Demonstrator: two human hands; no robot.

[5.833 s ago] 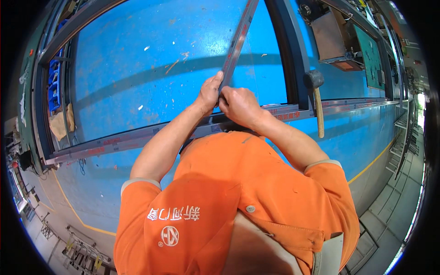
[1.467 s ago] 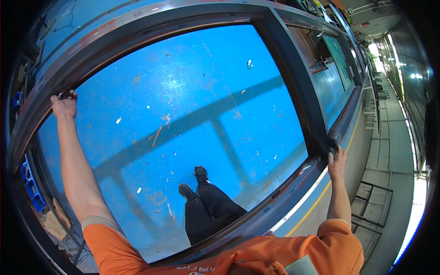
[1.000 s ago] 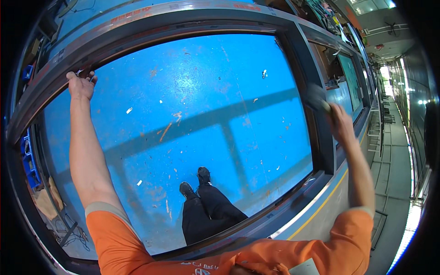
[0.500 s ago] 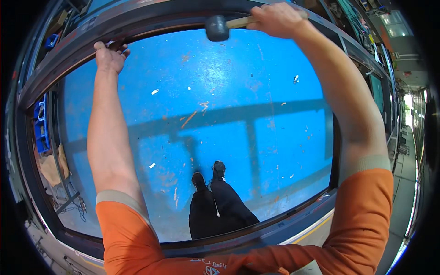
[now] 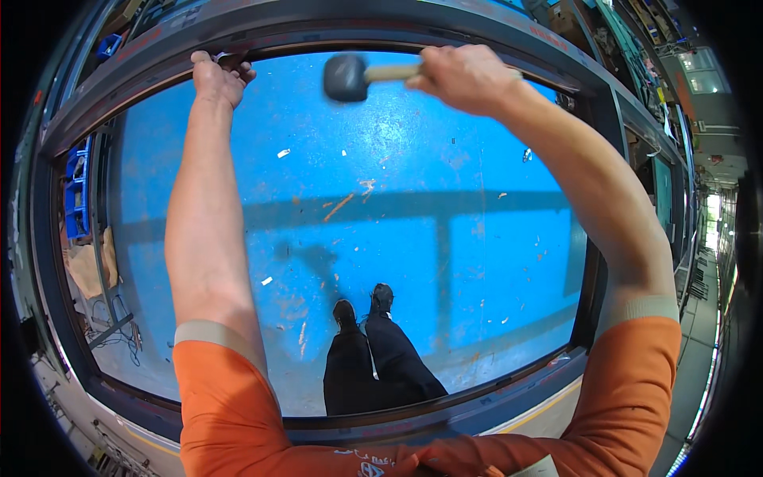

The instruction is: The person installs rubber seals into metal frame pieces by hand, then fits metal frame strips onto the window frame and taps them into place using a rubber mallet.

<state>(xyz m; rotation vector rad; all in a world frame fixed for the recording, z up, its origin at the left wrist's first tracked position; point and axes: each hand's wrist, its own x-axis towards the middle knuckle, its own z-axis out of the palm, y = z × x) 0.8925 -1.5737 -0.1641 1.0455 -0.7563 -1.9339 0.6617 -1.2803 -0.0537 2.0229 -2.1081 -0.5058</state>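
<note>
A worker's right hand (image 5: 465,75), fist closed on a mallet (image 5: 347,77), has swung it from the frame's (image 5: 477,413) right side to its far edge, beside the left hand (image 5: 218,75) gripping that edge, poised to strike.

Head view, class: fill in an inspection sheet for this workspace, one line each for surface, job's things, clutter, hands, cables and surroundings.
Surface: blue floor, scuffed, with scattered bits.
Job's things: dark metal frame held up; mallet near its top rail.
Clutter: blue bins and brown bag at left.
Hands: left hand grips the frame's top rail; right hand holds the mallet's handle.
Cables: loose wires at lower left.
Surroundings: workshop aisle at right.
</note>
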